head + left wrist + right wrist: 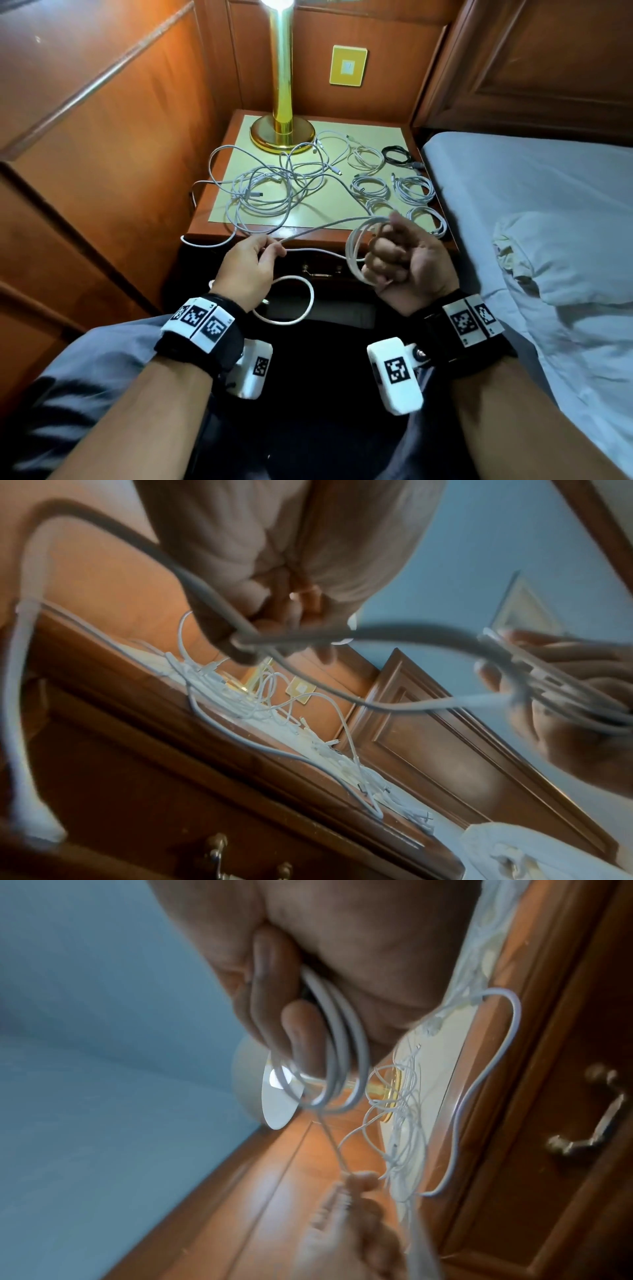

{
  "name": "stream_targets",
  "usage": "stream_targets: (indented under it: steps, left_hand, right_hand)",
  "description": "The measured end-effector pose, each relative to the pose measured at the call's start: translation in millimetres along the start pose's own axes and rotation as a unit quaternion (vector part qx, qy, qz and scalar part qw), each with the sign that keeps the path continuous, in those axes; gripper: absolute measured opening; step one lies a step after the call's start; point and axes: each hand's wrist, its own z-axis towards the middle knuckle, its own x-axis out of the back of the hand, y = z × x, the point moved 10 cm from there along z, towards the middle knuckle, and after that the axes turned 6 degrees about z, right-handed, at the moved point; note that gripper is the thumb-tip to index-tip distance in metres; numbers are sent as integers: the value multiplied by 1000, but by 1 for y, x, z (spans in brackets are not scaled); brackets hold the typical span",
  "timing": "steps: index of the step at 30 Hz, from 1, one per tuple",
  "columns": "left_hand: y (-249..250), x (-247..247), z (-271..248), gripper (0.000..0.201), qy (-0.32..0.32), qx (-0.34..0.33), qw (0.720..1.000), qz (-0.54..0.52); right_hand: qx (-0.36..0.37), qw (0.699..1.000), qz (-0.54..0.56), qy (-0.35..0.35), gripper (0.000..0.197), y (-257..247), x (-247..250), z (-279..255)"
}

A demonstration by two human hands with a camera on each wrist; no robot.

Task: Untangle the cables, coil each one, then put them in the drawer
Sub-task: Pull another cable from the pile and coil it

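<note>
We coil one cable (318, 229) | right hand (404, 263) fingers curl round loops, keeping them together | left hand (251, 265) pinches tail, feeding it.

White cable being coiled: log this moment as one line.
step: coiling | right hand: holds white cable coil | left hand: pinches its free strand | drawer: shut

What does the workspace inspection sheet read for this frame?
Surface: nightstand top, pale inlay, wooden rim.
Job's things: tangled white cables on the left; five white coils and a black coil on the right.
Clutter: brass lamp.
Grippers: right hand grips a partly wound coil; left hand pinches its loose run.
Cables: tail loop hangs below the left hand.
Surroundings: closed drawer, handle; bed; wood panelling.
</note>
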Motion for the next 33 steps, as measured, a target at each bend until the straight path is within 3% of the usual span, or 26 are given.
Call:
stream_targets:
  steps: [3,6,8,10,12,17,19,22,24,26,28,30,33]
  left_hand:
    - [-5,-19,-1,19,-40,16,999,24]
    - [10,-51,-16,17,-107,-31,993,33]
    - [25,-71,-29,19,-157,-91,983,-7]
    - [38,-82,-40,18,-211,-127,969,-34]
    - [49,-83,-47,17,-251,-151,955,-45]
    - [72,-68,-56,13,-230,-235,944,-31]
    - [71,-63,-51,11,-207,-230,950,-30]
    - [52,-49,-33,9,-135,-177,975,2]
    - [36,-32,-19,5,-68,-112,991,23]
    - [23,-16,-12,15,-10,-57,998,34]
    - [20,-10,-10,27,18,-53,996,72]
    - [21,-20,-11,36,-10,-76,990,122]
    - [27,-56,-26,34,-142,-98,982,72]
  right_hand:
    - [56,993,105,-1,36,-18,8,1]
    - [151,984,89,34,34,-31,16,1]
    - [245,965,-63,63,30,-43,13,-8]
    - [302,901,-304,75,25,-46,-3,-18]
    - [307,834,-454,60,20,-39,-15,-18]
    - [234,816,-528,16,17,-17,-15,0]
    - [215,838,-501,24,18,-13,-13,3]
    - [186,918,-347,51,21,-18,-3,6]
    - [163,955,-243,51,23,-21,0,7]
    - [143,977,-157,37,23,-20,1,7]
    - [132,987,-88,25,22,-18,0,6]
    - [128,992,-13,7,21,-18,-3,5]
    - [160,987,-11,-6,21,-26,-5,1]
